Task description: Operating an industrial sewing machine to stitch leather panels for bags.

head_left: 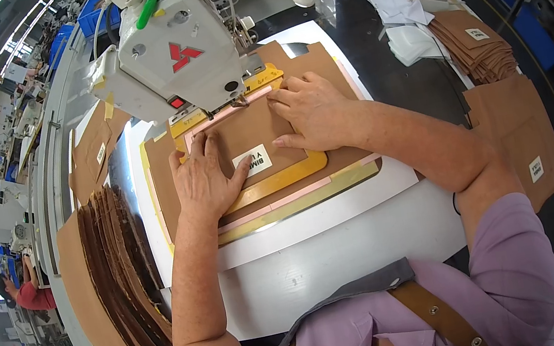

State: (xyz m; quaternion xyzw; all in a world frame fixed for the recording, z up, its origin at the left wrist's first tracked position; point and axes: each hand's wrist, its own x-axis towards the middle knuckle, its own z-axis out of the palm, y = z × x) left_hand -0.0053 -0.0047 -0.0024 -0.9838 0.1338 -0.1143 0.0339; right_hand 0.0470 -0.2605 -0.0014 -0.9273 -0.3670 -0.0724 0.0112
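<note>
Both hands flat, fingers spread, gripping nothing: left hand and right hand press the brown patch into the yellow frame under the machine, so it can't shift.

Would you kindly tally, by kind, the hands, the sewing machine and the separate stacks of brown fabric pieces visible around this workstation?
Hands flat on the brown piece in the yellow frame: 2, left hand and right hand
Sewing machine: 1
Stacks of brown pieces: 2, left stack and right stack
Total: 5
</note>
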